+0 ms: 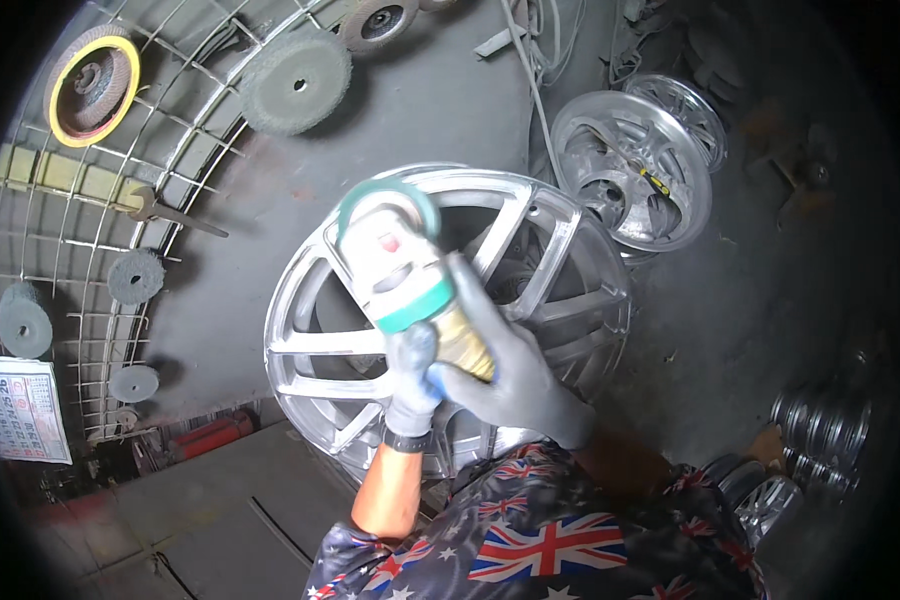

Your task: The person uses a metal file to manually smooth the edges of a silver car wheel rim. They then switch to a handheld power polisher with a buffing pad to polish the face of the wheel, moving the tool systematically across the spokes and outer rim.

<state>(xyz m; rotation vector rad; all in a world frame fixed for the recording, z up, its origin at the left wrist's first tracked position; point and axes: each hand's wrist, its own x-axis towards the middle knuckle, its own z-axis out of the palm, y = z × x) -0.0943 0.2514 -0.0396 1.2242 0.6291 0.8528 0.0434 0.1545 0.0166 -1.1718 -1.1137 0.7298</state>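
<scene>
Over the upper left part of a silver alloy wheel [555,255] sits an angle grinder [398,268], white and teal with a yellowish grip. Its round green-rimmed disc [428,205] is at the wheel's rim and spokes; contact cannot be made out. My left hand [411,375], in a grey glove, is closed around the grinder's body from below. From the right, my right hand [518,372], also gloved in grey, wraps the yellowish grip. The grinder looks smeared by motion, and the fingers' undersides are hidden.
A wire rack [175,195] at the left holds several abrasive discs [297,83] and a wrench [160,208]. Another alloy wheel [575,125] leans at the upper right. Stacked rims [820,430] stand at the lower right. A calendar [22,410] and a red tool [210,438] are lower left.
</scene>
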